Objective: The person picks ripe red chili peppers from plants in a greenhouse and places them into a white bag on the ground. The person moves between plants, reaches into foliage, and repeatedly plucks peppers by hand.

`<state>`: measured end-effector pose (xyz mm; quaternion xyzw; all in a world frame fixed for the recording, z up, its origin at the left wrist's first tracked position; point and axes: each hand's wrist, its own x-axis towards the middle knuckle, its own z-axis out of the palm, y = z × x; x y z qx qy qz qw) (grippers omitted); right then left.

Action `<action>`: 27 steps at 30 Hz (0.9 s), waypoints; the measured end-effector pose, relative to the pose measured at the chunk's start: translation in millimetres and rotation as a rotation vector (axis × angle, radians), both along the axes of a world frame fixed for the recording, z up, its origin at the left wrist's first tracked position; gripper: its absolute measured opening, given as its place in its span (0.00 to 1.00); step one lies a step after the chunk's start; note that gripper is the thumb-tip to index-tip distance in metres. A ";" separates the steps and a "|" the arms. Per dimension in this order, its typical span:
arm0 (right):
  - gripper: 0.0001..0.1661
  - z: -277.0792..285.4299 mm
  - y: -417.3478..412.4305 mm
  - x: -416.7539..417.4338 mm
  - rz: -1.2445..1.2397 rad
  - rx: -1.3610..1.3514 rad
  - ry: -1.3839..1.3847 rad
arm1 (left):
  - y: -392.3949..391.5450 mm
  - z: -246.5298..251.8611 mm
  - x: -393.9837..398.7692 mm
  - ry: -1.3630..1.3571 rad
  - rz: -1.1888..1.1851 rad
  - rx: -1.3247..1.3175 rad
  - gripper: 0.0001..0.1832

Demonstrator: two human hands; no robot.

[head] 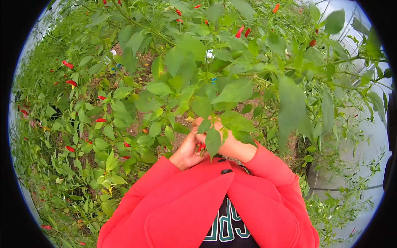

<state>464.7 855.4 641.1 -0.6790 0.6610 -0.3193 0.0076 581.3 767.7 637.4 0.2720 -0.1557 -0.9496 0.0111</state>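
Note:
Close to my chest, my left hand (186, 152) is curled around a few small red chili peppers (200, 147), whose ends show at the palm. My right hand (229, 142) reaches across just above and beside it, the two hands close together or touching. Pepper plant leaves (213, 142) hang in front of the right hand and hide most of its fingers, so what they hold cannot be seen. A leafy pepper branch (232, 91) spreads over and beyond both hands.
Dense pepper plants surround me. Ripe red chilies (239, 31) hang ahead, and another chili (71, 83) hangs on the left. Blurred leaves (293, 105) are very near the camera. Pale sheeting (328, 178) runs along the right. A white and blue object (114, 66) is partly hidden among the leaves.

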 end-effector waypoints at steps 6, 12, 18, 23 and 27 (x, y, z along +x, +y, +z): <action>0.15 91.8 16.9 4.5 -0.020 0.345 -0.338 | -7.3 -34.5 2.1 0.194 -0.083 0.025 0.23; 0.13 79.0 33.9 -37.5 -0.133 0.109 -0.327 | -3.6 -41.9 -8.4 0.291 -0.138 -0.007 0.20; 0.13 92.3 50.8 -72.6 -0.292 0.050 -0.411 | -9.7 -30.3 -16.1 0.360 -0.215 -0.116 0.18; 0.12 107.2 56.8 -95.2 -0.413 -0.064 -0.492 | -15.2 -0.8 -32.3 0.463 -0.200 -0.282 0.18; 0.12 112.7 42.7 -91.3 -0.345 -0.127 -0.515 | -20.6 27.3 -42.8 0.451 -0.172 -0.469 0.21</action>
